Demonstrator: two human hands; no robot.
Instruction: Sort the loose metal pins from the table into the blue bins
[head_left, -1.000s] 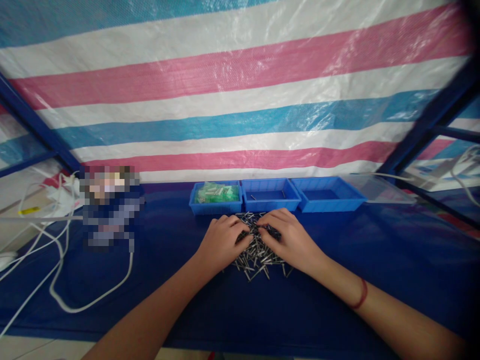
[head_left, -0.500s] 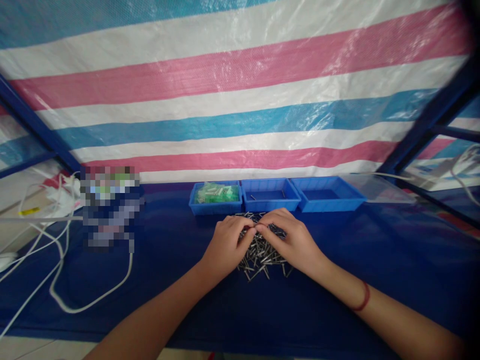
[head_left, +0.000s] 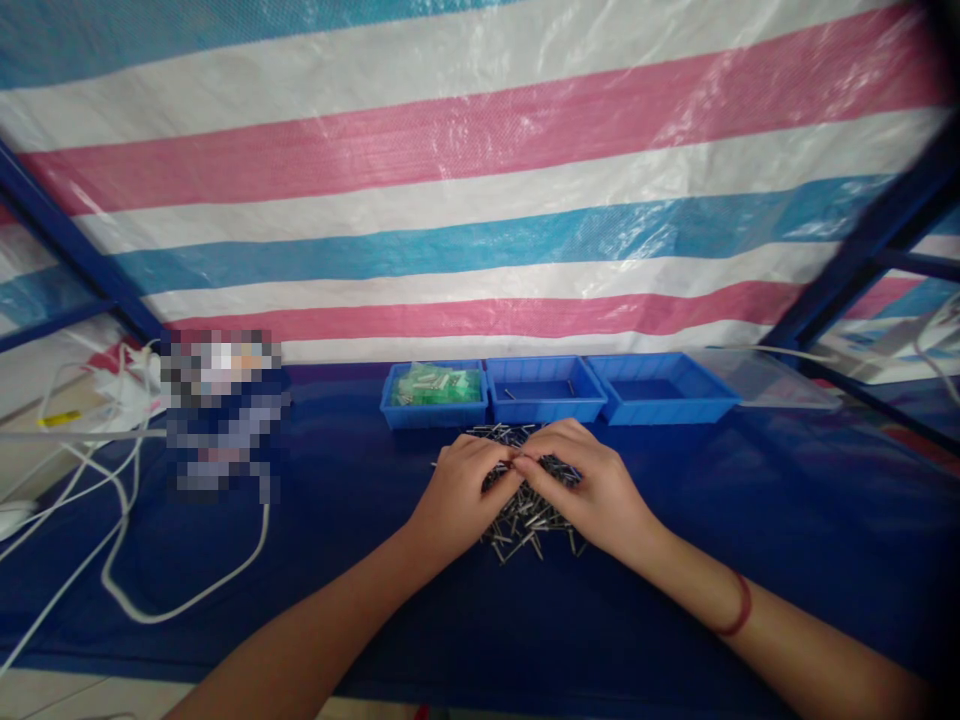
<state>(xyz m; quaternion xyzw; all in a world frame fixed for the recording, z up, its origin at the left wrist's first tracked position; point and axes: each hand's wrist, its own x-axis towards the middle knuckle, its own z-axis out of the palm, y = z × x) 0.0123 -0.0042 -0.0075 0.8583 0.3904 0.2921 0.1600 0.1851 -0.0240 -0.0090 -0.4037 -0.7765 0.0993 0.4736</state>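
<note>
Over a pile of thin, silvery metal pins (head_left: 525, 508), which look like nails or rivets, both hands meet with their fingertips together. My left hand (head_left: 466, 488) is closed in a pinch, thumb against forefinger. Opposite it, my right hand (head_left: 589, 482) pinches in the same way, its fingertips touching those of the left. Whatever sits between the fingers is too small and too covered to make out. A thin metal tip sticks out at the left hand's outer side. Part of the pile is hidden beneath both hands.
Behind the pile stand three blue bins in a row: a left bin (head_left: 435, 415) with green-tinted plastic packets (head_left: 437, 383), a middle bin (head_left: 547, 410) with a few pins, and a right bin (head_left: 671, 408). White cables (head_left: 124, 590) lie at the left of the blue table (head_left: 600, 640).
Both hands have shifted very slightly to the right, fingertips still together. A thin metal tip now shows beside the left hand. The view has moved a little.
</note>
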